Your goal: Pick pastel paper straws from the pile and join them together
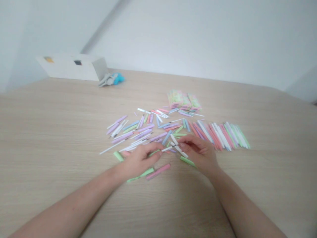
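Observation:
Many pastel pen parts in purple, pink, green, blue and white lie scattered on a light wooden table. My left hand is closed over the near edge of the pile and pinches a thin white refill that points right. My right hand is closed too, its fingers holding a white pen piece close to the refill's tip. Green and pink barrels lie just below my left hand. Another green barrel lies under my right hand.
A tidy row of assembled pens lies to the right of my hands. Flat packets sit behind the pile. At the far left stand a white box and a grey and blue object.

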Available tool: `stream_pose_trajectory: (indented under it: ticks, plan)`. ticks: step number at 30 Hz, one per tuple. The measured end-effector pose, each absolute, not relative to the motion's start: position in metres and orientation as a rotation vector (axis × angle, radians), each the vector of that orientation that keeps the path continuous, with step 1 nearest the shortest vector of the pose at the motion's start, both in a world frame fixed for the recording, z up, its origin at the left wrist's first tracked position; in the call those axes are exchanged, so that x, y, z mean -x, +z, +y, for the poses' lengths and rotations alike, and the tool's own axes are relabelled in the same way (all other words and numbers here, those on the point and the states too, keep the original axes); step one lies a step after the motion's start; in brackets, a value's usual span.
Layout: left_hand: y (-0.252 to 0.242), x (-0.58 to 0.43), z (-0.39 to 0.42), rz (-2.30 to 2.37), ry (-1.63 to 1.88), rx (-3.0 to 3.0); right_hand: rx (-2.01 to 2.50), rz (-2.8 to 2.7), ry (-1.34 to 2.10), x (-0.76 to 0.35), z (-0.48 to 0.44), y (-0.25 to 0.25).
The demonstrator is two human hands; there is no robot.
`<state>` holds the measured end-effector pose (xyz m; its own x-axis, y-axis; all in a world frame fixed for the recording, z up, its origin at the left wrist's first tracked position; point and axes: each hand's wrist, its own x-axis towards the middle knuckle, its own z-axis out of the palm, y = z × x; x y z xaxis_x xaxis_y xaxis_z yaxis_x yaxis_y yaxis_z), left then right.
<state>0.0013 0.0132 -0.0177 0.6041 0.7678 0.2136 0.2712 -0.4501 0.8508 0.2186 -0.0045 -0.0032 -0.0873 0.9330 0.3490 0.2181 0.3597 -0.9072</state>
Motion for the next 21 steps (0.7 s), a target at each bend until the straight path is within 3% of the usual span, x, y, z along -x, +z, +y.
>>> stream_pose_trajectory:
  ticks: [21]
  plan:
    - [-0.0184, -0.0019, 0.0117, 0.782, 0.661, -2.053, 1.074, -1.715, 0.854, -0.2143, -0.0053, -0.0065]
